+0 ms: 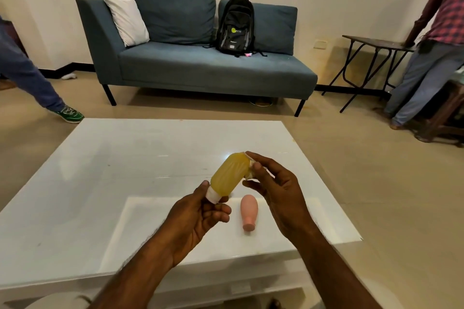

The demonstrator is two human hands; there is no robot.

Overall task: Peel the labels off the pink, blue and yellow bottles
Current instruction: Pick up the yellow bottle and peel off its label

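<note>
Above the white bench (75,183), the yellow bottle (229,174) tilts cap-down, its white cap (213,194) gripped by the left hand (198,218) while the right hand (278,188) pinches a pale label (249,167) at its upper end. The pink bottle (248,212) lies just below on the bench, near its front edge, with bare surface spreading wide to the left and beyond.

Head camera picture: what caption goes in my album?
Left hand holds yellow bottle; right hand picks its label.
</note>
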